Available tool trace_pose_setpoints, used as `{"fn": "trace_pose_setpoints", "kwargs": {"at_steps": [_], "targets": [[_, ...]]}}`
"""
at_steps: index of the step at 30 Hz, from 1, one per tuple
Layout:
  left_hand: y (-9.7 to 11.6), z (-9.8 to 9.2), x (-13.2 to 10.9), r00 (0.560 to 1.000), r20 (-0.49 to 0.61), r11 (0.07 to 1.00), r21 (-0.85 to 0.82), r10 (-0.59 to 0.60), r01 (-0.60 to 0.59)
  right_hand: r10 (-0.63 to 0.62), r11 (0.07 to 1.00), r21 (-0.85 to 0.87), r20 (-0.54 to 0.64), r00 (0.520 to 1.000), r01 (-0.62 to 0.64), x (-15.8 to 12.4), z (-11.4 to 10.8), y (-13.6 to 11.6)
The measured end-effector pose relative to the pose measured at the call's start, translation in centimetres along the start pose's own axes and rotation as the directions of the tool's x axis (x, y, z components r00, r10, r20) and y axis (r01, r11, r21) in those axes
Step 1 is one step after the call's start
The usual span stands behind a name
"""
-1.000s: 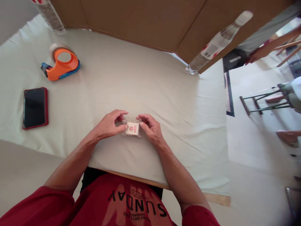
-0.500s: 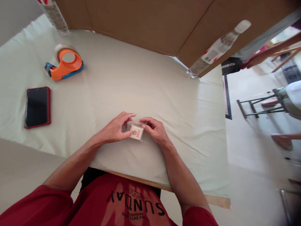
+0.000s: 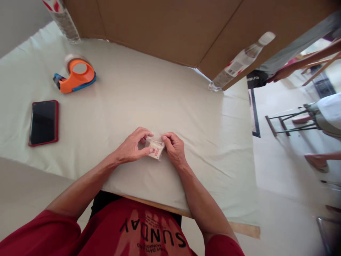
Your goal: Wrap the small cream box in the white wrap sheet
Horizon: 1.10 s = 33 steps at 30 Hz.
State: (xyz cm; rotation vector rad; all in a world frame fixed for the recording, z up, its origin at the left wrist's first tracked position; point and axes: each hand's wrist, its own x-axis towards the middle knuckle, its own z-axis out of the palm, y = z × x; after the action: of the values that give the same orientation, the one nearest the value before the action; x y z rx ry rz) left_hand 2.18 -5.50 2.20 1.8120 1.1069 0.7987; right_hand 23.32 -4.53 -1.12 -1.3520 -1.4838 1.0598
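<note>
A small white box with red print (image 3: 157,152), in what looks like clear film, lies near the front edge of the cloth-covered table (image 3: 149,96). My left hand (image 3: 135,145) holds the box from its left side, thumb on the printed face and fingers curled at the far left corner. At the box's upper right corner, my right hand (image 3: 173,146) pinches the clear film between thumb and forefinger, its other fingers curled in.
An orange and blue tape dispenser (image 3: 77,76) and a red-cased phone (image 3: 44,122) lie at the left. Cardboard (image 3: 160,28) stands along the back, with a water bottle (image 3: 239,64) on its right and another (image 3: 64,23) on its left. A person's hand (image 3: 282,73) shows beyond.
My right hand's thumb and forefinger have closed together at the box's upper right corner. My left thumb has slid slightly further over the printed face.
</note>
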Motion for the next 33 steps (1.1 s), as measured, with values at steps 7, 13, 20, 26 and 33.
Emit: {"fn": "trace_pose_setpoints", "kwargs": {"at_steps": [7,13,20,26,33], "targets": [[0.2,0.3,0.1,0.998,0.003,0.989,-0.133,-0.06,0.06,-0.05,0.999,0.017,-0.046,0.998,0.051,0.5,-0.2,-1.7],[-0.1,0.1,0.0,0.996,0.016,0.932,-0.353,-0.088,0.088,-0.082,0.997,0.001,-0.019,0.996,0.082,2.7,-0.7,-3.9],[-0.7,0.1,0.5,0.978,0.112,0.896,-0.393,-0.178,0.208,-0.052,0.994,0.095,-0.081,0.995,0.06,5.8,0.1,-3.3],[-1.2,0.7,0.6,0.968,0.154,0.807,-0.536,-0.197,0.25,-0.067,0.997,0.029,-0.23,0.971,0.075,5.3,-1.4,-2.5],[-1.1,0.5,0.6,0.973,0.105,0.736,-0.638,-0.206,0.224,-0.195,0.929,-0.334,-0.073,0.978,0.16,0.6,-1.6,-3.9]]}}
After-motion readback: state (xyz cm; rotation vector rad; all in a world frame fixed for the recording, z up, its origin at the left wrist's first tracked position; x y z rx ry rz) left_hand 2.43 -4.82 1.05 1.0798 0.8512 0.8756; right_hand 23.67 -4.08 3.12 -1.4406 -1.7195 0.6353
